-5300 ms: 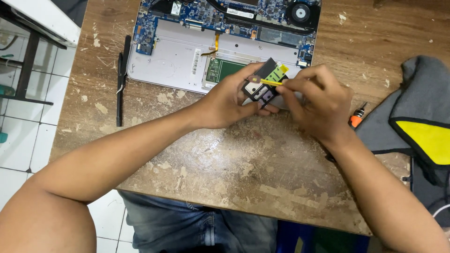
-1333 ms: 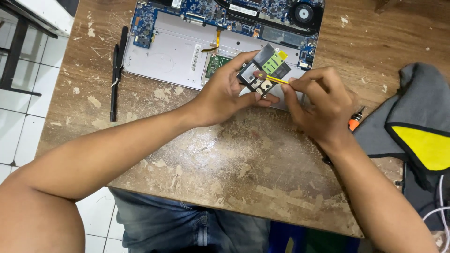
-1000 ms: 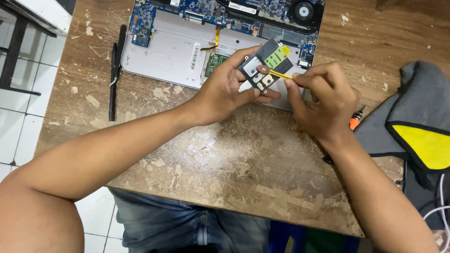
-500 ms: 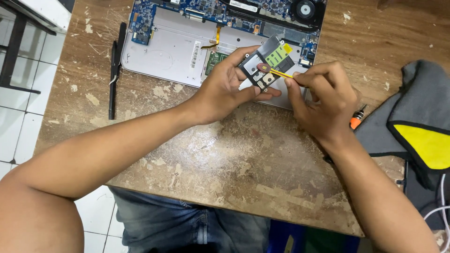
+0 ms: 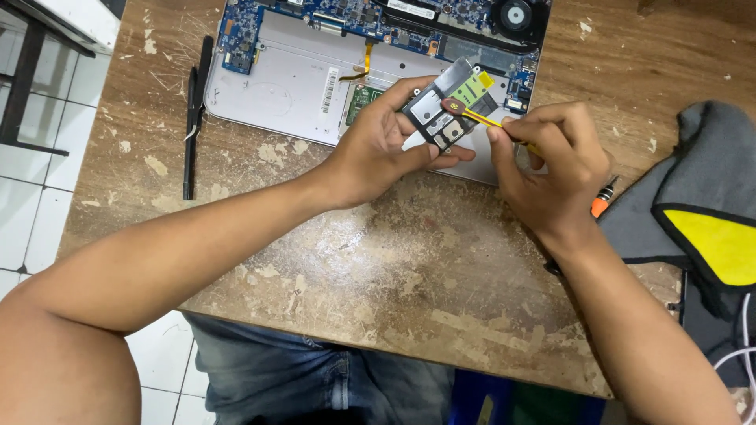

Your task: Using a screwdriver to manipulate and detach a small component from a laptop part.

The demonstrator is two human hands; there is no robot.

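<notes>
Your left hand (image 5: 378, 145) holds a small dark module (image 5: 450, 114), a flat rectangular part with a green board patch and a yellow tab at its far end. Fingers wrap its near-left edge and the thumb presses its near side. It is lifted just above the opened laptop (image 5: 315, 79), over the laptop's near-right corner. Its long axis runs diagonally: the near end points toward your left palm, the far end with the yellow tab toward the laptop's fan (image 5: 516, 16) at the far right.

Your right hand (image 5: 551, 161) is pinched narrow on a thin yellow-shafted tool (image 5: 480, 120), probably a small screwdriver, though the grip hides its handle. The tool's dark tip rests on the module's top face, and its shaft slants back to your fingertips, right of the laptop.

On the worn wooden worktop (image 5: 409, 267), a black pry tool (image 5: 193, 118) lies left of the laptop, lengthwise away from you. An orange-tipped tool (image 5: 601, 201) peeks out beside your right wrist, next to a grey-and-yellow cloth (image 5: 701, 228) well right of the laptop.
</notes>
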